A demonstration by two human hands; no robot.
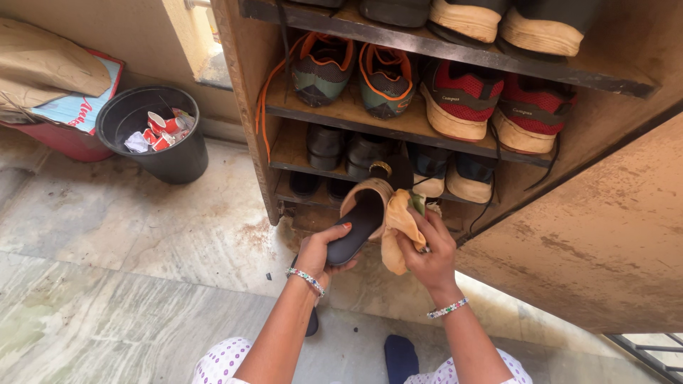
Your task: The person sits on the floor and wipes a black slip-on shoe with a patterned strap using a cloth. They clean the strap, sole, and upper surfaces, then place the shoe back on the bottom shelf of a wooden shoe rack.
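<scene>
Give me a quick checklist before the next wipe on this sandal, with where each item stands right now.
1. Left hand grips the sandal at its heel end: ok.
2. Right hand holds the tan cloth: ok.
3. Cloth touches the sandal's strap side: ok.
4. Sandal held clear of the shoe rack: ok.
5. Sandal's sole clean: cannot tell, dark and partly hidden.
6. Free slot on the lowest shelf: cannot tell, shadowed.
</scene>
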